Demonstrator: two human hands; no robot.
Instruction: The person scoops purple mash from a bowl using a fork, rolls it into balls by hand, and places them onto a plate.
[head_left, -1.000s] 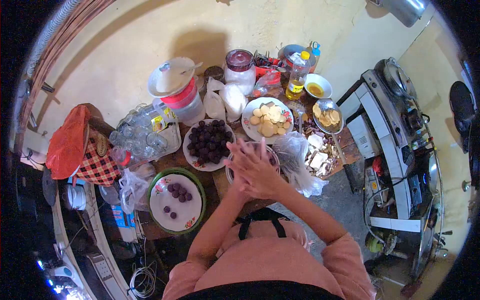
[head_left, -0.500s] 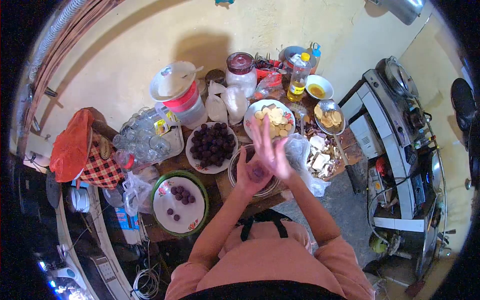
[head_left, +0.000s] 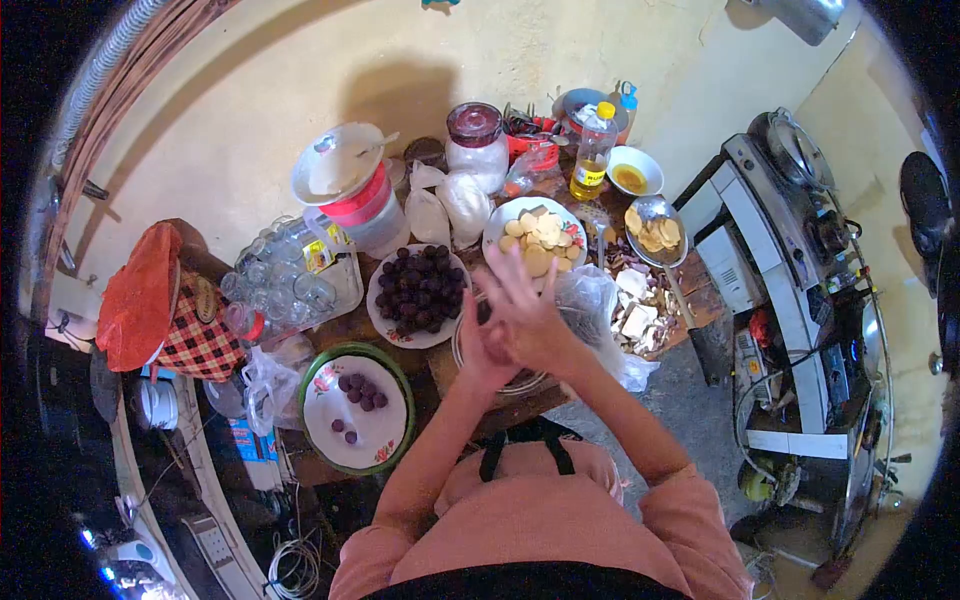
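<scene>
Over a clear bowl [head_left: 462,352], partly covered by my hands, my left hand [head_left: 487,352] is turned palm up. My right hand [head_left: 532,318] lies across it, palm down with fingers stretched out. A purple dough ball, visible in the left palm a moment ago, is now hidden between the two palms. To the left, a white flowered plate [head_left: 405,341] is heaped with dark purple balls [head_left: 420,285]. Nearer me, a green-rimmed plate [head_left: 335,430] carries several lighter purple balls [head_left: 362,392].
Beyond my hands stands a plate of pale round slices [head_left: 540,240]. An oil bottle [head_left: 594,155], a lidded jar [head_left: 477,150] and a red-banded container [head_left: 365,205] line the back. Right are a plastic bag [head_left: 588,300], peelings [head_left: 638,315] and a knife [head_left: 705,345]; glass jars [head_left: 280,275] stand left.
My right hand has come down over the left palm, covering the purple dough ball. The head view has shifted slightly; the plates stay in place.
</scene>
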